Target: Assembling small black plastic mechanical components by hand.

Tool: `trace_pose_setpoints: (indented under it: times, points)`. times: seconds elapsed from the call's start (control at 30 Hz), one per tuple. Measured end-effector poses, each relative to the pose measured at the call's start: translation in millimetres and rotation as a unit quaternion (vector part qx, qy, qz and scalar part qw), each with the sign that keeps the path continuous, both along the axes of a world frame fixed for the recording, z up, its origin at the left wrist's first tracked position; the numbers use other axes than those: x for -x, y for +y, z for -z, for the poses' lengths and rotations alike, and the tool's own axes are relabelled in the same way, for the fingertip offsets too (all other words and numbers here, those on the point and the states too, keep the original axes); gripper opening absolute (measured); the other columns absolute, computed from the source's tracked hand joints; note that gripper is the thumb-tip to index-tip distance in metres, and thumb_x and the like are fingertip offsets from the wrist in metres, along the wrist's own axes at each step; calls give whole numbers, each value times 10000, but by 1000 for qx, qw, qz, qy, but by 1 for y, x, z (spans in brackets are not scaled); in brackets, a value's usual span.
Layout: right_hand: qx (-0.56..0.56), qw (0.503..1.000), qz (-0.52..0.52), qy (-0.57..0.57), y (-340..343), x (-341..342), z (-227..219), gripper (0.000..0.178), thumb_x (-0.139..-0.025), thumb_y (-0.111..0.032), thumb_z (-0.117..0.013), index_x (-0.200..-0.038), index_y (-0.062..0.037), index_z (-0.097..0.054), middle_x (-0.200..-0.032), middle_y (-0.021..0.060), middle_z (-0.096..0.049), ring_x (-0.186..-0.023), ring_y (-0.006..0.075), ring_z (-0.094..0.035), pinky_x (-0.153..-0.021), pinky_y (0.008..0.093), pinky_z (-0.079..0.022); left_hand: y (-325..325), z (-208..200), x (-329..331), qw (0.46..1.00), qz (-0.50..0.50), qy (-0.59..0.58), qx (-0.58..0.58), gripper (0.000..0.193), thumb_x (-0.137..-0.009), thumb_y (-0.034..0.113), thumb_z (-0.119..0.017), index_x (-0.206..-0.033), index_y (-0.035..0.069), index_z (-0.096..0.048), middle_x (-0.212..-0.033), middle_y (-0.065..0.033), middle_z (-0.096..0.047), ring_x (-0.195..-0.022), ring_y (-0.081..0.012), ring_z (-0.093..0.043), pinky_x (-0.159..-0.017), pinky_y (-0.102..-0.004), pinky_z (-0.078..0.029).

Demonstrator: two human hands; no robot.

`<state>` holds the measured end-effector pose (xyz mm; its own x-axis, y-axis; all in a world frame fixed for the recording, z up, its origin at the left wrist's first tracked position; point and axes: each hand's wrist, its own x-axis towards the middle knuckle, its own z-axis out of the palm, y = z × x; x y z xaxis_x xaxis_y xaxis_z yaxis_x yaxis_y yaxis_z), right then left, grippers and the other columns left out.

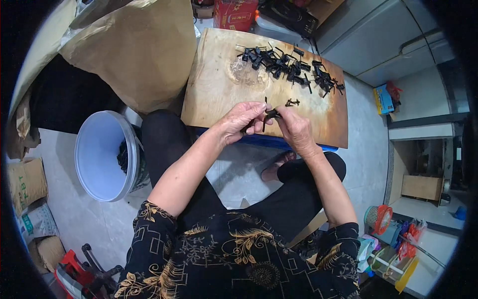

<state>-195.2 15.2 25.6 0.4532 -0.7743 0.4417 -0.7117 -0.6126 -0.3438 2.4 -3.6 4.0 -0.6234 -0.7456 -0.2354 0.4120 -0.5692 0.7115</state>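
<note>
Between my two hands, over the near edge of a wooden board [214, 94], is a small black plastic part [272, 114] with thin rods sticking out. My left hand [245, 119] pinches one side of it, fingers closed. From the right, my right hand [296, 128] grips its other side with thumb and fingers. The exact shape of the part is partly hidden by my fingers. Just beyond the right hand lies a little dark piece [293, 102] on the board. Farther back, several similar black plastic parts [279, 64] form a loose heap, with a smaller cluster [326, 79] at its right.
A white bucket [82, 159] with dark pieces inside stands left of my legs. A large brown paper sack [134, 55] leans at the board's left. Behind the board is a red box [234, 15]. Grey cabinets [373, 35] and a blue-yellow box [384, 99] are at right.
</note>
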Motion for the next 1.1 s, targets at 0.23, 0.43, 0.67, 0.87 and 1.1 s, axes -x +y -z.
trace_pose_setpoints:
  times: [0.23,0.43,0.67,0.87,1.1]
  points:
    - [79,995,-38,51,17,-4,-6,311,-708,42,-614,-995,-65,-559,-759,101,-591,-614,262,-604,-496,339,-482,10,-1,-4,998,59,18,-21,321,-882,291,-569,-1084,43,-559,-842,-87,-624,-523,-56,-477,-425,-157,-364]
    - [77,997,-16,-19,22,0,12,317,-744,22,-598,-1043,-62,-537,-739,78,-571,-575,219,-590,-489,312,-466,16,4,3,995,92,36,-23,295,-841,221,-636,-1055,42,-538,-817,-72,-633,-549,-56,-527,-412,-134,-375]
    - [-163,949,46,-264,20,-7,33,284,-916,-167,-489,-1173,-51,-454,-655,11,-513,-492,86,-452,-441,214,-358,13,0,9,995,-22,-83,47,323,-826,109,-620,-1121,54,-499,-799,-71,-621,-548,-68,-534,-421,-161,-366]
    - [-471,782,78,-400,27,-17,24,404,-959,-356,-381,-1248,-75,-409,-598,-31,-435,-449,37,-331,-403,173,-258,17,0,15,972,-60,-199,113,346,-802,77,-613,-1134,65,-518,-731,-34,-574,-548,-69,-539,-434,-183,-371]
    - [-500,750,91,-424,23,-25,24,403,-954,-345,-399,-1258,-82,-397,-571,-46,-399,-427,36,-319,-381,181,-258,13,10,23,951,-85,-245,167,317,-810,65,-597,-1122,47,-540,-673,-25,-545,-541,-78,-538,-471,-221,-421]
